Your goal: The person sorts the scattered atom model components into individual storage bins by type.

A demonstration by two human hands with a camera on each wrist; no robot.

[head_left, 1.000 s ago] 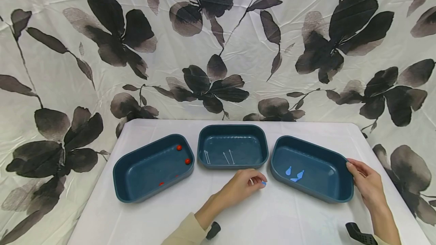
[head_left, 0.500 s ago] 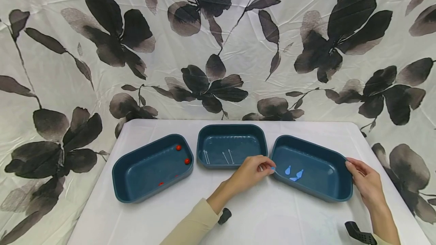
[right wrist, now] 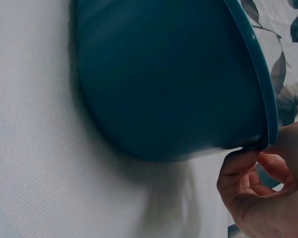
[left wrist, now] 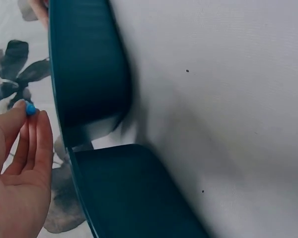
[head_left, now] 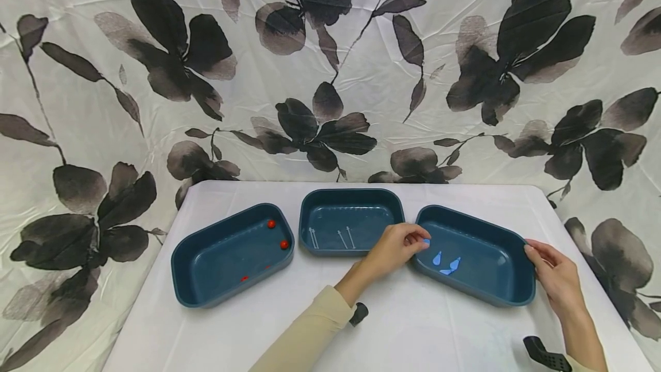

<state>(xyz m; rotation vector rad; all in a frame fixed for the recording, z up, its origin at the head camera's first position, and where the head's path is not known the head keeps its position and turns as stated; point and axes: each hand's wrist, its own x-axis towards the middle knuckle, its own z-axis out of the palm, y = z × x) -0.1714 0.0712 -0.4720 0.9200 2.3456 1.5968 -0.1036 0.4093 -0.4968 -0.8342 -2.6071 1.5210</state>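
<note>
Between thumb and fingers my left hand (head_left: 389, 250) pinches a small blue piece (left wrist: 30, 108), mostly hidden by the fingertips. In the head view that hand is at the left end of the right-hand dark teal bin (head_left: 490, 266), fingertips over its rim. Three flat blue drop-shaped pieces (head_left: 437, 259) lie on the floor of this bin. At the bin's far right corner, my right hand (head_left: 559, 277) grips the rim (right wrist: 268, 106) between thumb and fingers, as the right wrist view shows up close.
A middle teal bin (head_left: 356, 217) holds several thin white arrow-like sticks (head_left: 342, 239). In the left teal bin (head_left: 212, 263) are two red balls (head_left: 284, 244) and small red bits (head_left: 245, 279). All stand on a white-covered table (head_left: 413, 332) before a flowered cloth backdrop (head_left: 392, 90).
My left hand has moved right and away from me with the blue piece, from the table before the middle bin to the right bin's rim. The right hand stays put.
</note>
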